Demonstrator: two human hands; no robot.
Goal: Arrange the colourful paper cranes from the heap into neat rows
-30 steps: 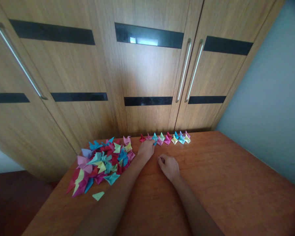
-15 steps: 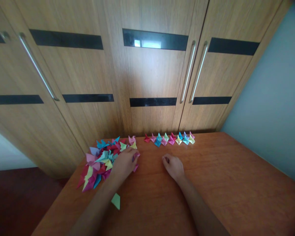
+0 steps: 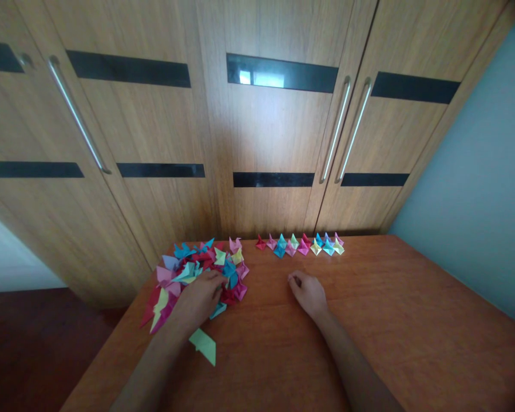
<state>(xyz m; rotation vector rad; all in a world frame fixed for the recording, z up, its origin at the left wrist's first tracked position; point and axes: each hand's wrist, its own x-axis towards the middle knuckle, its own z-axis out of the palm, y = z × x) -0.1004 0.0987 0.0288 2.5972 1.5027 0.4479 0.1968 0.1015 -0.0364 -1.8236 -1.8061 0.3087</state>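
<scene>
left grip half curled among the folded papers

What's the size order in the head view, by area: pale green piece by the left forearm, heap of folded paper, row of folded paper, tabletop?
Largest to smallest:
1. tabletop
2. heap of folded paper, partly covered by the left hand
3. row of folded paper
4. pale green piece, though nearer the camera
</scene>
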